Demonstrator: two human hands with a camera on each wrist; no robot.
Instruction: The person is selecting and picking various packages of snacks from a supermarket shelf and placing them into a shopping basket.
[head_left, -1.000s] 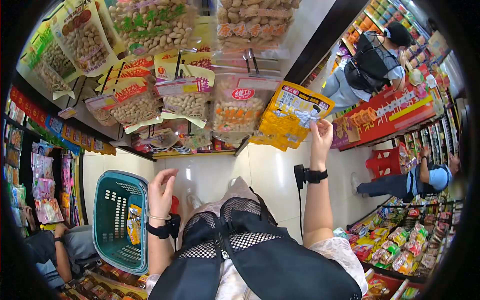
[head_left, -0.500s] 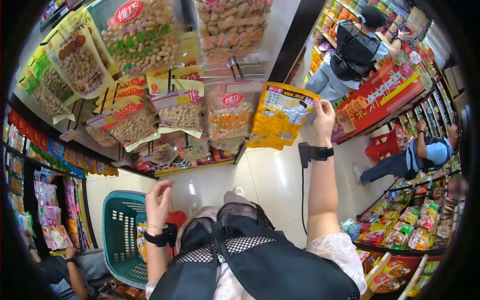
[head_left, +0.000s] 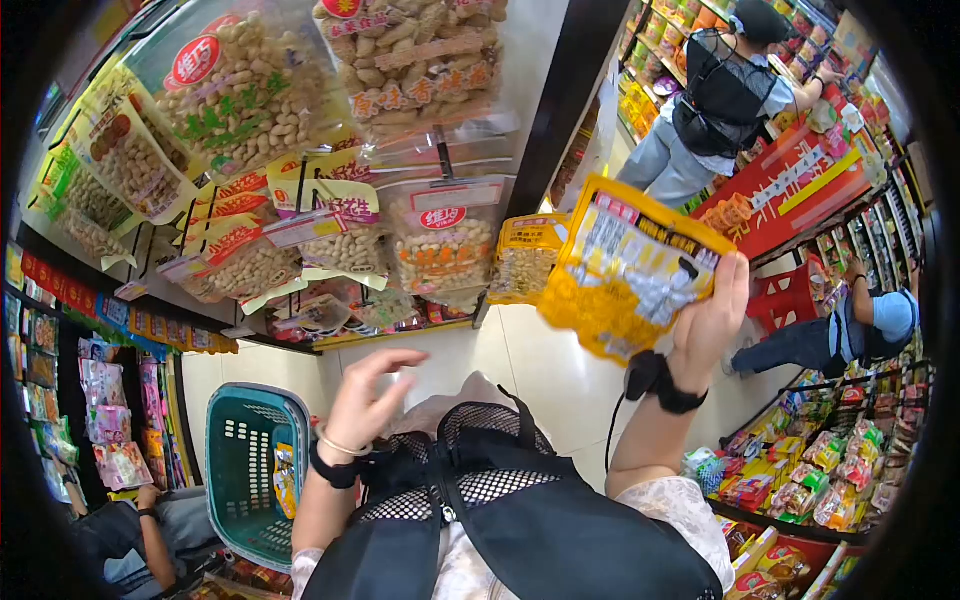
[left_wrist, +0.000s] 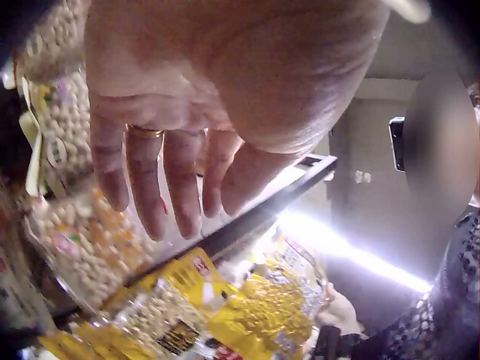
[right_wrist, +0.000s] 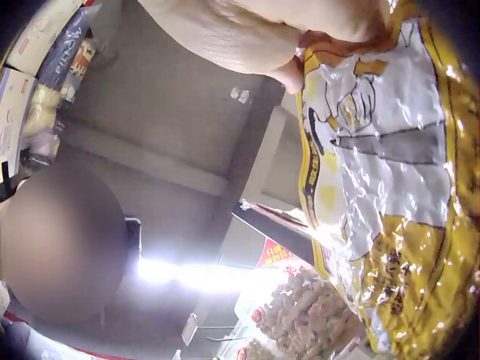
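Note:
My right hand (head_left: 708, 315) pinches the right edge of a yellow, white and silver snack bag (head_left: 632, 268), which tilts in front of me. In the right wrist view the shiny, crinkled bag (right_wrist: 401, 247) hangs under that hand's fingers (right_wrist: 334, 19). Left of it, at the rack's end, hangs another yellow bag of peanuts (head_left: 525, 262), partly overlapped. My left hand (head_left: 366, 402) is held before my body with nothing in it. Its fingers (left_wrist: 182, 184) hang loosely extended in the left wrist view.
Clear bags of peanuts (head_left: 445, 235) hang on hooks ahead. A green basket (head_left: 222, 430) with a yellow packet (head_left: 286, 480) stands at lower left. People (head_left: 735, 100) stand at the right near a red display (head_left: 800, 190) and a red stool (head_left: 785, 300).
My right hand has drawn the yellow bag away from the rack toward me, revealing the yellow peanut bag behind it. My left hand has moved right, away from the basket.

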